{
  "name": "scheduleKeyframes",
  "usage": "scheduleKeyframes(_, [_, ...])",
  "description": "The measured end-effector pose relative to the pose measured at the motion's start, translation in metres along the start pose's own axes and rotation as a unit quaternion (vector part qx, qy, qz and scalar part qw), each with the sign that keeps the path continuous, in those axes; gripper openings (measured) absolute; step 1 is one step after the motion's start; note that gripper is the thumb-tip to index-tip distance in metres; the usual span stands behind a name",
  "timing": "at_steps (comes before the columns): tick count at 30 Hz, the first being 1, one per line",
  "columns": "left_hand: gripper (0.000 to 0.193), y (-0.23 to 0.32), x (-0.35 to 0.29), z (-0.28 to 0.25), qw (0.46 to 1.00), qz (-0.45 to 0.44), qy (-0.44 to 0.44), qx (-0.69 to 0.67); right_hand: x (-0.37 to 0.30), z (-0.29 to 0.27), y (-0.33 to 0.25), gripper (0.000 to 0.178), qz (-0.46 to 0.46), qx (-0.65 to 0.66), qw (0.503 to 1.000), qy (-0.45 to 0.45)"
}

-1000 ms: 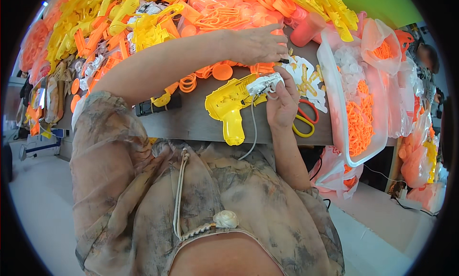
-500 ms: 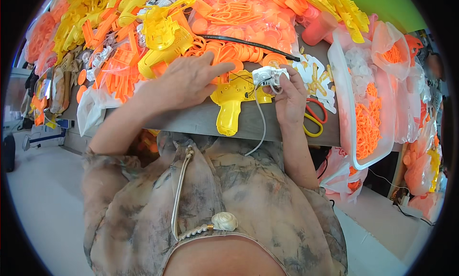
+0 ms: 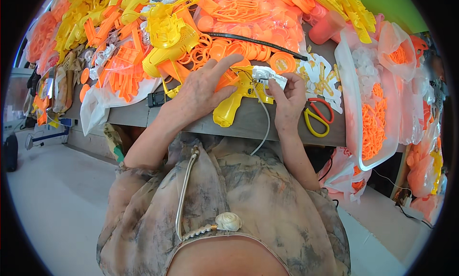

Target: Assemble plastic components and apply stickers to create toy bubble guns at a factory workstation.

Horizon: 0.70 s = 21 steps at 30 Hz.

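Observation:
A yellow toy gun shell half (image 3: pixel 228 111) lies on the grey table in front of me, its handle toward me. My right hand (image 3: pixel 289 101) pinches a white plastic mechanism block (image 3: pixel 268 75) between thumb and fingers, over the shell's right part. Thin dark wires and a pale cable (image 3: pixel 267 118) run from the block, the cable hanging over the table edge. My left hand (image 3: pixel 193 94) rests at the shell's left side, index finger and thumb spread apart around an orange piece (image 3: pixel 227 79). Its other fingers are partly hidden.
Red-and-yellow scissors (image 3: pixel 318 118) lie right of my right hand, below white and gold pieces (image 3: pixel 321 77). A white tub (image 3: pixel 354 127) with orange links stands at the right. Piles of orange parts (image 3: pixel 239 17) and yellow shells (image 3: pixel 169 37) fill the back. A black strip (image 3: pixel 253 41) lies across them.
My left hand has moved slightly right and its thumb and index finger have spread wider. The white block has turned and sits closer over the shell. The shell has shifted a little away from me.

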<state>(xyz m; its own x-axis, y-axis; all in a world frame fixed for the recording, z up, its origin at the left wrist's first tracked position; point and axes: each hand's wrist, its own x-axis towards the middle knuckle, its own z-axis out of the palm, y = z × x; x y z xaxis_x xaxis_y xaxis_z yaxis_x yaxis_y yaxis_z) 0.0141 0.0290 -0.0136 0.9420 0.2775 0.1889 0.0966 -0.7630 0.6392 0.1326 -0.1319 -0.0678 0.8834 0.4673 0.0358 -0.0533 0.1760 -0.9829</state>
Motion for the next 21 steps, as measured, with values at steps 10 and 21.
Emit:
scheduleKeyframes(10, [0.031, -0.005, 0.007, 0.001, 0.997, -0.028, -0.073, 0.012, -0.003, -0.002, 0.010, 0.027, -0.039, 0.019, 0.999, -0.008])
scheduleKeyframes(21, [0.029, 0.004, 0.010, -0.002, 0.998, -0.050, -0.048, 0.008, -0.003, -0.003, 0.012, 0.026, -0.048, 0.010, 0.999, -0.016])
